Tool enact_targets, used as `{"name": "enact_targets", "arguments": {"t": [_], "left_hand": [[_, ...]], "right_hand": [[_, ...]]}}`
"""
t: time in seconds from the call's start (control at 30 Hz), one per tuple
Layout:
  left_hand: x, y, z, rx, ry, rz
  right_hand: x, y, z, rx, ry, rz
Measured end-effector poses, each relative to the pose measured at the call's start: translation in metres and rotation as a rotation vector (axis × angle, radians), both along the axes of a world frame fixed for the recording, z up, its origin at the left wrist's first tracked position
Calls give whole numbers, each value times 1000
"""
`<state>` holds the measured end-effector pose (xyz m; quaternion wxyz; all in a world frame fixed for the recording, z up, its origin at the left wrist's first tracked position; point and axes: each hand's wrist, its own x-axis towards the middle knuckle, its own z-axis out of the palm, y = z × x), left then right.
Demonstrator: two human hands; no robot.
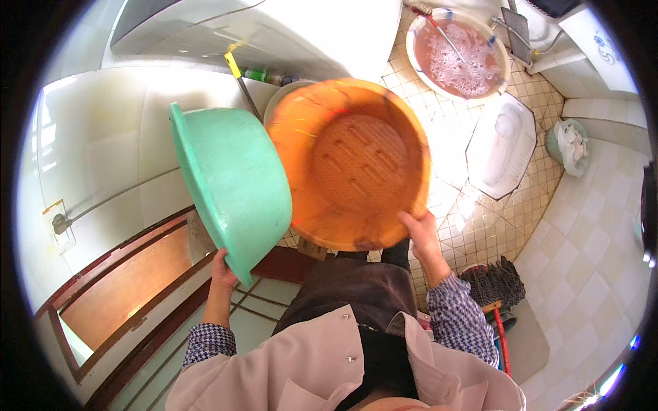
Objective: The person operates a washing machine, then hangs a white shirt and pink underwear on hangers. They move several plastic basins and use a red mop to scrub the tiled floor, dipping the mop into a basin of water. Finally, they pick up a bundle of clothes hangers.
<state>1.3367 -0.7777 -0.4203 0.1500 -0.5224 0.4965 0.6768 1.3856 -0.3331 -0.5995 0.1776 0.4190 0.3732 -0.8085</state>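
Observation:
My left hand (224,269) grips the rim of a green plastic basin (241,185), which is tipped on its side with its outer bottom facing right. In my right hand (420,234) is the near right rim of an orange plastic basin (295,169), its inside turned up towards me. The orange basin is slightly blurred, and its floor shows several raised ridges. Both basins are held up in front of my legs, and the green one overlaps the left edge of the orange one.
A large tub (506,77) of pinkish, foamy water stands on the tiled floor, a red-handled brush (446,35) in it. Near it are a squat toilet (504,146) and a lined waste bin (570,146). A dark mop head (496,282) is at right, a wooden door frame (149,303) at left.

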Motion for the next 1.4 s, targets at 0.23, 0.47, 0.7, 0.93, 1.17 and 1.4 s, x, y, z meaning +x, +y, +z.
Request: {"name": "enact_targets", "arguments": {"t": [0.23,0.47,0.7,0.93,1.17,1.4], "left_hand": [[-29,28,-12,-168,37,-30],[-69,87,-49,-168,34,-1],[-99,83,-105,-79,24,-23],[-100,89,-129,-364,-457,-369],[-85,106,-122,-273,-637,-710],[-1,262,-132,-97,-684,-1239]], "right_hand": [[-110,-93,-34,207,128,147],[-158,-148,-82,170,244,154],[-117,-111,-79,-183,347,68],[71,-80,-135,-249,-36,-41],[320,-18,-146,76,-625,-275],[487,-32,-121,143,-815,-624]]}}
